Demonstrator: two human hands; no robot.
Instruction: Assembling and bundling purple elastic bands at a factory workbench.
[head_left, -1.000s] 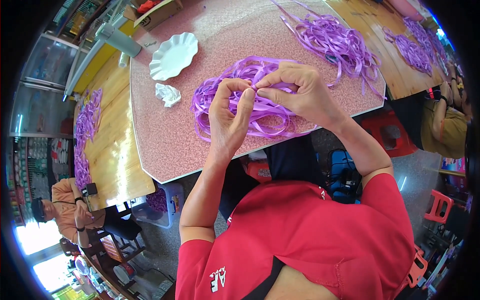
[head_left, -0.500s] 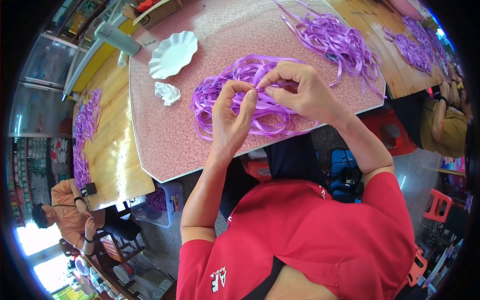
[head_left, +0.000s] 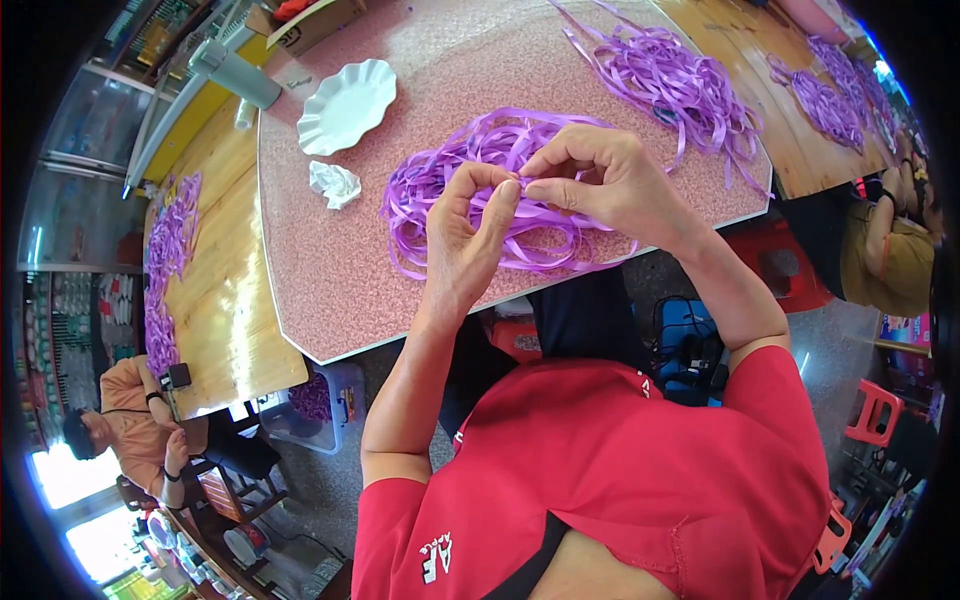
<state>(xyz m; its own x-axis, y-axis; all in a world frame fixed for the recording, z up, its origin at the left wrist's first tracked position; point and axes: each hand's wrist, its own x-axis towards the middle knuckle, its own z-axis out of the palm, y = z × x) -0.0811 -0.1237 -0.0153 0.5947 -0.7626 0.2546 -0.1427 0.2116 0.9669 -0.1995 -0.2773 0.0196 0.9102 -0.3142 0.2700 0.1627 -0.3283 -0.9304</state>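
Observation:
A loose heap of purple ribbon point(head_left: 420, 195) lies in loops on the pink speckled table in front of me. Above it, my left hand point(head_left: 468, 220) pinches a bit of the ribbon between thumb and forefinger. My right hand point(head_left: 610, 190) meets it there, its thumb and forefinger also closed on the ribbon. Both sets of fingertips nearly touch, and the small piece between them is mostly hidden.
A white scalloped plate point(head_left: 347, 107) and crumpled white tissue point(head_left: 335, 185) lie to the left, with a grey-green bottle point(head_left: 236, 75) beyond. Another purple ribbon pile point(head_left: 670, 85) sits at the far right. Co-workers sit at both sides, one in an orange shirt point(head_left: 135, 420).
Both hands stay pinched over the heap. The fingertips have shifted very slightly to the right, and the right thumb lies a little straighter.

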